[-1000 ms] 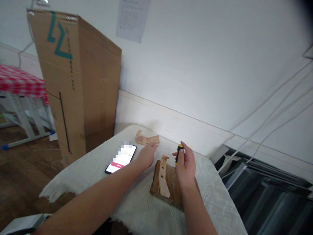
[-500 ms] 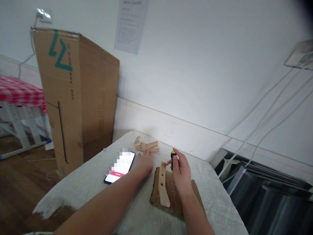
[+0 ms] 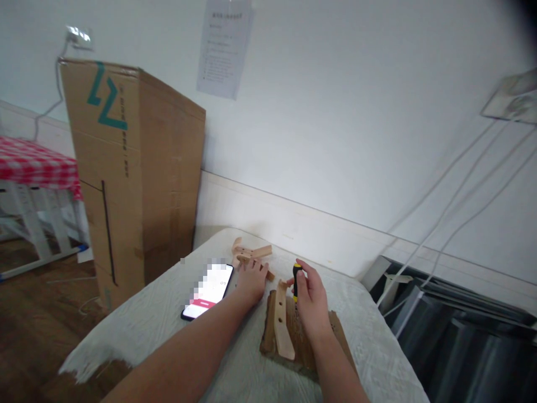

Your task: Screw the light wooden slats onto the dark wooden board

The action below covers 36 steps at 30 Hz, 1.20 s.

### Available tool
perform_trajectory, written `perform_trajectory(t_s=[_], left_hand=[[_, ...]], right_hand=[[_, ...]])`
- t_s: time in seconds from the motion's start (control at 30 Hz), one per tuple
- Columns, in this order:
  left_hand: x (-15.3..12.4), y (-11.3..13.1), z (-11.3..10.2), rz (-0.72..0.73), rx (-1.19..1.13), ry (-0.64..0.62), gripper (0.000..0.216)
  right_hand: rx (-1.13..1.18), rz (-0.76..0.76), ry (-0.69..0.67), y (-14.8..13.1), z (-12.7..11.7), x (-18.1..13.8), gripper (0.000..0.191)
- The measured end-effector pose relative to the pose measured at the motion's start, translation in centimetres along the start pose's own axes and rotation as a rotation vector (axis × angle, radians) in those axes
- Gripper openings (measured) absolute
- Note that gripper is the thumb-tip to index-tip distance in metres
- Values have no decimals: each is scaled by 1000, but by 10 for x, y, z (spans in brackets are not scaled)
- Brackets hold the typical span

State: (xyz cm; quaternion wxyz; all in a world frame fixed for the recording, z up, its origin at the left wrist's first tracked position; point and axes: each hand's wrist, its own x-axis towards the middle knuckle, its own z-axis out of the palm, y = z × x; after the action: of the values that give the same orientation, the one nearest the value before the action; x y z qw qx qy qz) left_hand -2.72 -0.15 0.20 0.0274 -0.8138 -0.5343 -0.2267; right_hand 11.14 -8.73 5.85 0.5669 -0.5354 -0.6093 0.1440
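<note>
My right hand (image 3: 311, 301) is closed round a small screwdriver with a black and yellow handle (image 3: 296, 277), held upright over a dark wooden board (image 3: 308, 350). A pale wooden strip with holes (image 3: 281, 324) stands on that board just left of the hand. My left hand (image 3: 251, 280) reaches forward and rests its fingers on a small wooden piece (image 3: 268, 274), close to two more pale wooden pieces (image 3: 251, 253) lying near the table's far edge.
A phone (image 3: 207, 291) with a lit screen lies on the white cloth of the table (image 3: 168, 319), left of my left hand. A tall cardboard box (image 3: 134, 168) stands on the left. Cables hang on the wall at right, above dark panels (image 3: 461, 330).
My left hand has drawn back slightly and now lies on a small wooden piece. My right hand with the screwdriver has dropped a little lower over the board.
</note>
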Motion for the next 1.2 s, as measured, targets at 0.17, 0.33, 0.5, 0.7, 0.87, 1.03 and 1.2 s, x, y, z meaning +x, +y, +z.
perform_trajectory(t_s=[0.17, 0.33, 0.5, 0.7, 0.87, 1.03, 1.2], left_hand=[[1, 1, -11, 51, -20, 0, 27], [6, 2, -11, 117, -72, 49, 19], [11, 0, -11, 72, -165, 180, 24], [1, 7, -28, 230, -327, 334, 24], [-19, 26, -61, 557, -415, 407, 23], [-35, 49, -84, 731, -513, 355, 22], [-43, 65, -83, 760, -522, 296, 23]], right_hand=[[148, 116, 23, 0, 0, 0, 50], [503, 306, 89, -1, -3, 6, 40], [856, 483, 123, -8, -8, 11, 25], [873, 759, -25, -9, -13, 14, 22], [740, 689, -197, -7, -12, 11, 27], [721, 627, -319, -11, -20, 10, 36], [775, 668, -256, -17, -29, 13, 41]])
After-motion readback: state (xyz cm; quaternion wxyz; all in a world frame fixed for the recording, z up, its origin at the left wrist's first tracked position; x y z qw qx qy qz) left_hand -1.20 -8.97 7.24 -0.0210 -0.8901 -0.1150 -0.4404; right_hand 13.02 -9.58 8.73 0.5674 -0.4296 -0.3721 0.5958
